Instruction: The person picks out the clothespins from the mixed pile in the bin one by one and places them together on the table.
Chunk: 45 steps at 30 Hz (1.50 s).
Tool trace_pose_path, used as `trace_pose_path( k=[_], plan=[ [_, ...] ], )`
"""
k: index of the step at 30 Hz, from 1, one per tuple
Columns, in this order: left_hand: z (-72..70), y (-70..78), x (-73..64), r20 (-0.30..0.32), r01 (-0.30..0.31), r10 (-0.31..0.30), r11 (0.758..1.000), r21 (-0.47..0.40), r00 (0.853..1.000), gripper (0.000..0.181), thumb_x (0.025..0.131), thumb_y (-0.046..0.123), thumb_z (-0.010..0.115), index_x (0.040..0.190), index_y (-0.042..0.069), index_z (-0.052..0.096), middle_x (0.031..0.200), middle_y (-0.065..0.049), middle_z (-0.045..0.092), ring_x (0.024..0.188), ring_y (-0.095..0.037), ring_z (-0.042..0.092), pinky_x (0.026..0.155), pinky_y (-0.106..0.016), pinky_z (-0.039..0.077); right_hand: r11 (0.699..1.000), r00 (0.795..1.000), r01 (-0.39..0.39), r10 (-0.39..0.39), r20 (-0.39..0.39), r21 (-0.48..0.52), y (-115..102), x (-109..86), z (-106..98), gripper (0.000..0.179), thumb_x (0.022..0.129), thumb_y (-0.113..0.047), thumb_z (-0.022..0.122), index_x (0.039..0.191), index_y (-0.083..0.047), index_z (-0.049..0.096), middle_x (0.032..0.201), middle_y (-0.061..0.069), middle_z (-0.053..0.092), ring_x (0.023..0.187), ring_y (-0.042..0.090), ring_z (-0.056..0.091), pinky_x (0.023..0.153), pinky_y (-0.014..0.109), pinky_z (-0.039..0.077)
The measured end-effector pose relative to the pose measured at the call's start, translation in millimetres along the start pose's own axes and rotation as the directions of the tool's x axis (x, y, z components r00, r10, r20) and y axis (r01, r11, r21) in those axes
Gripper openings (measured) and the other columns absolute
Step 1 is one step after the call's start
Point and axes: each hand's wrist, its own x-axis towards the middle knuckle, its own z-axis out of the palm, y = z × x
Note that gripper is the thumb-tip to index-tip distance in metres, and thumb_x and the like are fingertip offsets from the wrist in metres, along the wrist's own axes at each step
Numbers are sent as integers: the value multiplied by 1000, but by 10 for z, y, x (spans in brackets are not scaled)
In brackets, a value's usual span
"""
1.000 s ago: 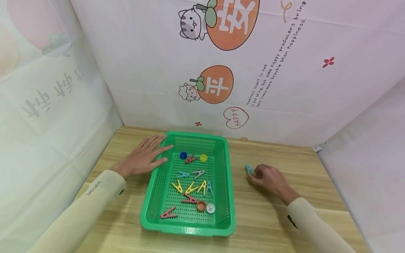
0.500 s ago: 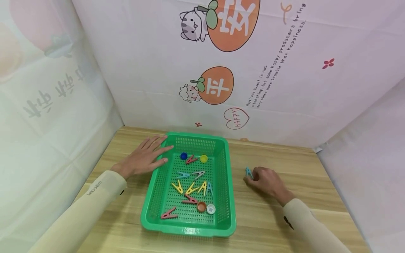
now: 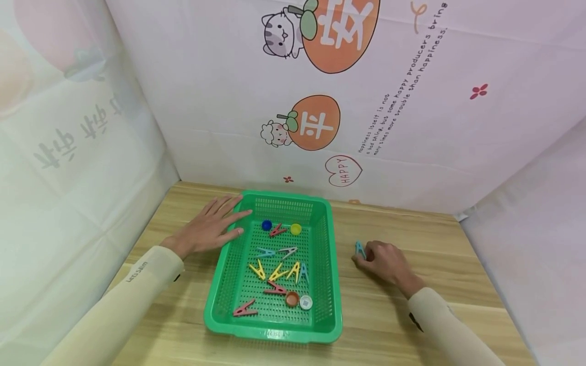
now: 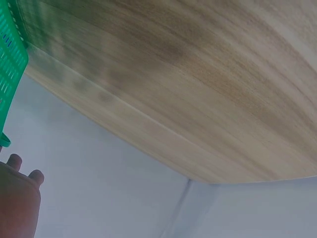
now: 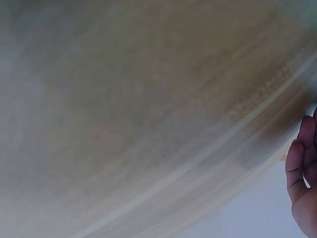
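Beside the green basket [image 3: 274,334], my right hand [image 3: 386,262] pinches a light blue clothespin [image 3: 360,248] low over the table. Its fingers cover part of the clothespin. With fingers spread and extended, my left hand [image 3: 206,226] rests on the basket's left rim. Several clothespins lie in the basket, among them a yellow clothespin [image 3: 258,270], a grey clothespin [image 3: 289,251] and a red clothespin [image 3: 245,309]. The right wrist view has only some of the right fingers [image 5: 295,168] at its edge; the clothespin is out of that view.
Also in the basket are a blue cap [image 3: 267,225], a yellow cap [image 3: 296,229], a brown cap [image 3: 292,299] and a white cap [image 3: 305,302]. The wooden table [image 3: 412,229] meets printed cloth walls [image 3: 220,127] behind and at both sides.
My right hand has shifted slightly left over the first half second, and the light blue clothespin has turned a little more upright. Since then it stays nearly still. The left hand holds its place.
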Motion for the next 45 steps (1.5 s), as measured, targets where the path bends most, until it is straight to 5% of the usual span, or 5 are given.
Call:
trace_pose_path(
  k=[21,27,34,45],
  plan=[
    [0,-2,5,-1,1,-1,1000,-12,1000,62,113,51,51,169,26,43,185,-12,11,169,-43,13,137,-66,6,999,998,-41,42,-41,15,34,-47,-49,37,94,-50,80,75,-22,66,72,-9,62,63,7,53,58,28,46],
    [-9,-10,12,7,-2,2,1000,-6,1000,62,113,52,49,169,26,42,185,-12,10,169,-43,13,137,-66,5,998,995,-33,38,-88,53,10,-64,-141,31,95,-46,83,89,-17,75,83,-5,71,75,12,65,67,34,57],
    [-16,-4,16,20,6,-5,1000,-17,1000,62,113,51,49,169,26,42,185,-12,9,170,-42,10,137,-67,4,987,998,28,-20,-51,160,-42,-60,-233,23,99,-31,82,111,-12,80,110,3,79,102,25,75,88,51,65],
    [-12,-12,12,13,2,-2,1000,2,1000,62,113,52,48,170,27,42,185,-11,9,170,-42,11,136,-68,9,951,983,175,-155,-97,254,-295,73,-504,22,95,-11,84,116,-10,79,114,-1,79,104,21,75,91,51,65]
  ],
)
